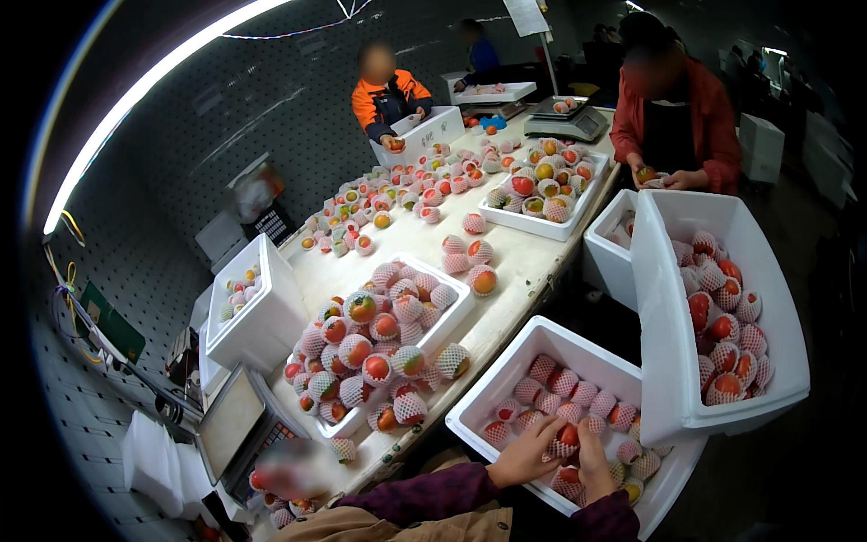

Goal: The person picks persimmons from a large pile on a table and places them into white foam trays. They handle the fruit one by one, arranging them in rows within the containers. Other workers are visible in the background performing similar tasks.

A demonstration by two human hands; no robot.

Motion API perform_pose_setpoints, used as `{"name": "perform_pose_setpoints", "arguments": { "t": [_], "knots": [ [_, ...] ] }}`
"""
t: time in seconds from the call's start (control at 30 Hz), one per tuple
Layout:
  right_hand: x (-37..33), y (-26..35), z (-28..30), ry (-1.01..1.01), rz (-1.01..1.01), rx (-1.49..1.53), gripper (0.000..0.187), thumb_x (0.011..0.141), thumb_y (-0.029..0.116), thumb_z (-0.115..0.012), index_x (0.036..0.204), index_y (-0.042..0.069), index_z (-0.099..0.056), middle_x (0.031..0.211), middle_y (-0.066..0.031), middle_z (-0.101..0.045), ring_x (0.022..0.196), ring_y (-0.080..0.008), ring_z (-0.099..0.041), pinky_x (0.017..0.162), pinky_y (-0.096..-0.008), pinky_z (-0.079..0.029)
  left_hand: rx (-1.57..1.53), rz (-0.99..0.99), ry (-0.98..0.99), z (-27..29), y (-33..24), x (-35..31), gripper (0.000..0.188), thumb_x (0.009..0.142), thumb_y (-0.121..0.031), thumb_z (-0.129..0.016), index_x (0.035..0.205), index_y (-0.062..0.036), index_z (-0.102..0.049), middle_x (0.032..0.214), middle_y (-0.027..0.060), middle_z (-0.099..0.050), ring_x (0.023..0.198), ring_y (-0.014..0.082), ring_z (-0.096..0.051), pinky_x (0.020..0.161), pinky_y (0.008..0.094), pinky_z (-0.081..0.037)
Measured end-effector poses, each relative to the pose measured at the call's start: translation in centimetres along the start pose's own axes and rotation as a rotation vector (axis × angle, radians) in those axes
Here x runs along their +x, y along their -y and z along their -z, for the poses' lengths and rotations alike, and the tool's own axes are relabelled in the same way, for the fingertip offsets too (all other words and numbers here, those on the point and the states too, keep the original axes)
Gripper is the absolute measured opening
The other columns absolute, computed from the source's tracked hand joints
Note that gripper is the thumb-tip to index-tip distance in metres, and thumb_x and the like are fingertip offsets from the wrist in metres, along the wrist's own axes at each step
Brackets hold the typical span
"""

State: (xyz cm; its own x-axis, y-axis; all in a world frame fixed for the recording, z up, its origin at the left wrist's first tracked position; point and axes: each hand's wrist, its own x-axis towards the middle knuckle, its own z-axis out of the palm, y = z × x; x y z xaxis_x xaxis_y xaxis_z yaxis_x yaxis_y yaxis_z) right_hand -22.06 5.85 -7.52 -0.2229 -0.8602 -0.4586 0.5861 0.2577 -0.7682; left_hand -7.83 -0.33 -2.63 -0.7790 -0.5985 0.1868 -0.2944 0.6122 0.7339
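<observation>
Over a white foam box (488, 379) at the lower right, my two hands hold a red tomato (567, 435) partly covered by a white foam net. My left hand (528, 452) grips it from the left, and my right hand (593, 459) closes on it from the right side. Rows of netted tomatoes (562, 383) lie in the box beneath and beyond my hands. Some tomatoes near the box's right side look greener. Part of the box's near side is hidden behind my hands and sleeves.
A white tray (461, 312) heaped with netted tomatoes stands on the table (411, 244). Another foam box (768, 271) of tomatoes rises at the right. A scale (237, 420) sits at the lower left. Co-workers in orange (393, 99) and red (713, 117) handle tomatoes across the table.
</observation>
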Motion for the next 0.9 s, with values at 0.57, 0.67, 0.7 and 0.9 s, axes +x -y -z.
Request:
{"name": "perform_pose_setpoints", "arguments": {
  "t": [0.57, 0.67, 0.7, 0.9],
  "knots": [
    [0.0, -0.4, -0.3, 0.052, 0.137, -0.006, 0.032, 0.096, 0.029, -0.043, 0.104, 0.001, -0.057, 0.094, -0.0032, -0.057, 0.085, -0.0105, -0.052, 0.078, -0.0241, -0.043, 0.125, -0.056, -0.045, -0.3, -0.2, -0.1, 0.069, 0.070, -0.021, -0.074, 0.127, -0.0041, -0.039, 0.123, 0.0186, -0.043, 0.110, 0.0365, -0.047, 0.089, 0.0386, -0.043],
    [0.1, -0.6, -0.2, 0.050, 0.131, -0.001, 0.032, 0.096, 0.029, -0.043, 0.105, 0.001, -0.057, 0.095, -0.0035, -0.057, 0.086, -0.0106, -0.052, 0.079, -0.0242, -0.043, 0.124, -0.053, -0.040, -0.2, -0.4, -0.1, 0.069, 0.070, -0.022, -0.074, 0.127, -0.0045, -0.039, 0.123, 0.0183, -0.043, 0.110, 0.0361, -0.047, 0.089, 0.0385, -0.044],
    [0.2, -0.7, -0.1, 0.052, 0.131, 0.002, 0.032, 0.096, 0.029, -0.043, 0.105, 0.001, -0.056, 0.095, -0.0036, -0.057, 0.086, -0.0107, -0.052, 0.079, -0.0243, -0.043, 0.124, -0.054, -0.041, -0.1, -0.5, -0.1, 0.069, 0.070, -0.022, -0.074, 0.127, -0.0046, -0.040, 0.123, 0.0183, -0.043, 0.110, 0.0360, -0.047, 0.089, 0.0384, -0.044],
    [0.3, -0.7, 0.0, 0.077, 0.149, -0.010, 0.032, 0.096, 0.029, -0.043, 0.106, 0.002, -0.056, 0.097, -0.0037, -0.057, 0.086, -0.0107, -0.053, 0.079, -0.0244, -0.043, 0.129, -0.065, -0.040, -0.3, -0.2, -0.1, 0.067, 0.071, -0.024, -0.073, 0.127, -0.0047, -0.040, 0.123, 0.0182, -0.043, 0.110, 0.0358, -0.048, 0.088, 0.0386, -0.044]
  ]
}}
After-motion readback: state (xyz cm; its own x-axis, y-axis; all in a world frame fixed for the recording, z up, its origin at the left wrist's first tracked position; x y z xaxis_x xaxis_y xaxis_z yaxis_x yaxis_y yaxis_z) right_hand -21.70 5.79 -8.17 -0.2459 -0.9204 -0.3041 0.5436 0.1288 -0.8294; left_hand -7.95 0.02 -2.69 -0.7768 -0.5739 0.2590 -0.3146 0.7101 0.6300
